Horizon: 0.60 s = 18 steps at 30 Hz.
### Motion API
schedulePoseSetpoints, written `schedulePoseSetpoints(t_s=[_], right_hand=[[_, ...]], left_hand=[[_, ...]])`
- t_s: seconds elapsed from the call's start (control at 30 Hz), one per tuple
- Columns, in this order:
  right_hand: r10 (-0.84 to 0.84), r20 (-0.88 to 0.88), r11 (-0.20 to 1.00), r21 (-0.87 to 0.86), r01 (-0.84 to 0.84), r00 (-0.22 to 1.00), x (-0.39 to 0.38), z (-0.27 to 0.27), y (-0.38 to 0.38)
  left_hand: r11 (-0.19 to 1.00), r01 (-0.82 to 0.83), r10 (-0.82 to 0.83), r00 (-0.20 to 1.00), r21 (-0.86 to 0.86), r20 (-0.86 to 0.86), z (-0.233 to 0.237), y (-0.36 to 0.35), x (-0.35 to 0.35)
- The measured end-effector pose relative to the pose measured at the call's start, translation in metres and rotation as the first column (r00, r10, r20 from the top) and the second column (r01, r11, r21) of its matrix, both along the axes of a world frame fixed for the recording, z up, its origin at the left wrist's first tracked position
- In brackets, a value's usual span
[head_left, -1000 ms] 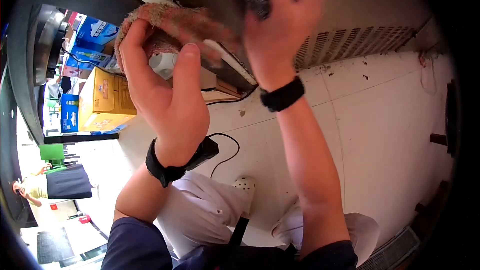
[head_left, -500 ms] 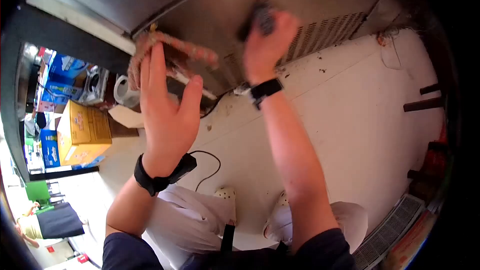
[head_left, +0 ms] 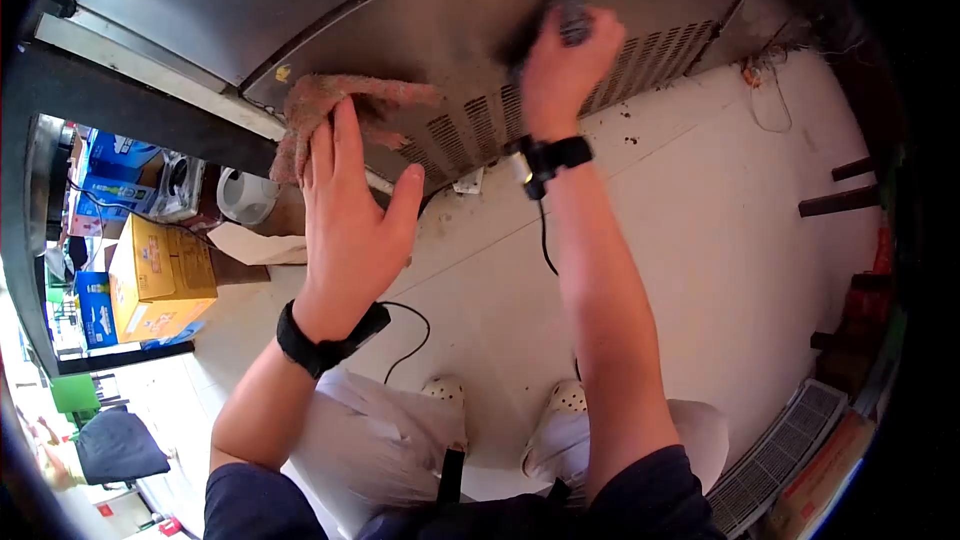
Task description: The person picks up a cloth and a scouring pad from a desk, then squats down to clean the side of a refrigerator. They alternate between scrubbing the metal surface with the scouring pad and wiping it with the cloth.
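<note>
My left hand (head_left: 355, 210) lies against a reddish, frayed cloth (head_left: 325, 105) on the stainless-steel panel (head_left: 430, 50). Its fingers are stretched out and the thumb stands apart; the cloth hangs in loose folds past the fingertips. Farther right, my right hand (head_left: 565, 80) is closed around a dark grey scouring pad (head_left: 573, 18) that looks like steel wool. That pad is against the panel, above its slotted vents (head_left: 655, 60). Part of the pad is hidden by my fingers and blurred.
Below the panel is a pale floor (head_left: 700, 240) with dark debris along the panel's foot. Through an opening at left are a yellow carton (head_left: 165, 275), blue boxes and a white roll (head_left: 247, 195). A grey grille (head_left: 780, 450) lies at lower right. Another person (head_left: 70, 460) shows far left.
My right hand has moved slightly right and up along the panel with the scouring pad. My left hand and the cloth sit a little farther right and lower in view.
</note>
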State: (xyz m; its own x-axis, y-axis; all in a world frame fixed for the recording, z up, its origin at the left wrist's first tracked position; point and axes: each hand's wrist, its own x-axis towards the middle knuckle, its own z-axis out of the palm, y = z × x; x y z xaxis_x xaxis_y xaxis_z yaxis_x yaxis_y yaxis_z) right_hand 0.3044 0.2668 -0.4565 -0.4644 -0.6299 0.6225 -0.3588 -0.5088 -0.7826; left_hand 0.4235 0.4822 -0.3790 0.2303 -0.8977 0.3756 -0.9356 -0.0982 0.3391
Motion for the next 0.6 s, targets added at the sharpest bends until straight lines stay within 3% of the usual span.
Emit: schedulePoseSetpoints(t_s=[0.07, 0.13, 0.17, 0.2, 0.27, 0.37, 0.4, 0.47, 0.5, 0.53, 0.6], right_hand=[[0.202, -0.177, 0.979, 0.021, -0.201, 0.963, 0.035, -0.020, 0.051], [0.444, -0.338, 0.889, 0.049, -0.456, 0.830, 0.073, -0.047, 0.094], [0.454, -0.392, 0.831, -0.139, -0.539, 0.800, 0.085, -0.062, 0.112], [0.439, -0.367, 0.849, -0.129, -0.512, 0.820, 0.081, -0.062, 0.111], [0.330, -0.477, 0.905, -0.087, -0.417, 0.814, 0.075, -0.062, 0.104], [0.082, -0.131, 0.993, 0.101, -0.069, 0.988, 0.037, -0.045, 0.054], [0.115, -0.139, 0.988, 0.116, -0.100, 0.984, 0.041, -0.052, 0.052], [0.109, -0.004, 0.994, -0.022, -0.109, 0.994, 0.052, -0.057, 0.050], [0.245, -0.055, 0.969, 0.036, -0.243, 0.968, 0.068, -0.058, 0.078], [0.257, -0.054, 0.966, 0.020, -0.256, 0.965, 0.085, -0.061, 0.097], [0.370, -0.424, 0.847, -0.213, -0.488, 0.827, 0.102, -0.065, 0.124]], left_hand=[[1.000, 0.006, -0.007, 1.000, 0.019, 0.021, -0.004, -0.003, -0.001], [0.980, 0.065, -0.081, 0.993, -0.190, -0.081, -0.007, -0.012, -0.004], [0.967, 0.047, -0.075, 0.991, -0.251, -0.106, -0.005, -0.014, -0.004], [0.971, 0.079, -0.102, 0.991, -0.227, -0.090, -0.002, -0.015, -0.005], [0.901, -0.026, -0.075, 0.974, -0.434, -0.214, 0.005, -0.012, -0.001], [0.853, -0.016, -0.162, 0.943, -0.522, -0.292, 0.011, 0.000, 0.015], [0.846, 0.049, -0.037, 0.999, -0.531, 0.034, 0.008, 0.005, 0.032], [0.817, 0.071, -0.057, 0.997, -0.573, 0.043, 0.012, 0.007, 0.037], [0.811, 0.052, -0.035, 0.999, -0.583, 0.040, 0.011, 0.006, 0.039], [0.814, 0.036, 0.006, 0.998, -0.580, 0.070, 0.013, 0.002, 0.042], [0.823, 0.016, 0.052, 0.993, -0.568, 0.104, 0.013, -0.002, 0.042]])
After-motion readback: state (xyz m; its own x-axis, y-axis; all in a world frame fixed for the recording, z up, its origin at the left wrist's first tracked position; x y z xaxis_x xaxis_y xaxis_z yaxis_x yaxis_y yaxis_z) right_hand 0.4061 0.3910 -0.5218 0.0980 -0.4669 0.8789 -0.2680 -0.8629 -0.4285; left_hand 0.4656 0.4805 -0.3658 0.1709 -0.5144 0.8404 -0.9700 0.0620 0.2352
